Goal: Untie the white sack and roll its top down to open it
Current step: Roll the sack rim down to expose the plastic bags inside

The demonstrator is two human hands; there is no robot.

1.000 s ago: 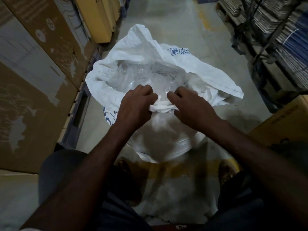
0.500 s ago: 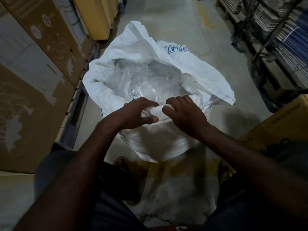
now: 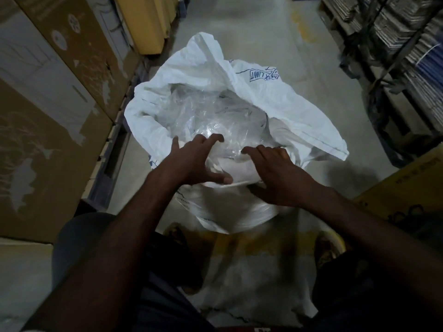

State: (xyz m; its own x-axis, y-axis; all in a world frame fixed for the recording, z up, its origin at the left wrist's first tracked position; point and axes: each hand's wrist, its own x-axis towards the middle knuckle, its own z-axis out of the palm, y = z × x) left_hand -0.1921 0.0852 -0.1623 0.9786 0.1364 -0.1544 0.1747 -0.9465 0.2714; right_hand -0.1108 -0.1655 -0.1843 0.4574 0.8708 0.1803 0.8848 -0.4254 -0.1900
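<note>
The white woven sack (image 3: 275, 109) stands untied on the floor in front of me, its mouth wide open. A clear plastic liner (image 3: 211, 111) shows inside. The near edge is rolled down into a thick white band (image 3: 230, 164); the far edge still stands up as a loose flap. My left hand (image 3: 191, 161) reaches over the band with fingers spread into the mouth and its thumb against the roll's outside. My right hand (image 3: 275, 173) lies over the band on the right, fingers stretched toward the liner. The right thumb is hidden.
Tall cardboard boxes (image 3: 48, 116) line the left side on a dark pallet (image 3: 105, 168), with yellow boxes (image 3: 148, 20) beyond. Racks of stacked flat stock (image 3: 407, 56) run along the right. A yellow-brown box (image 3: 407, 188) sits near right. Concrete floor (image 3: 251, 25) stretches ahead.
Both hands gripped the near edge and rolled it down. Now their fingers have let go of the roll and stretch forward over it into the sack's mouth.
</note>
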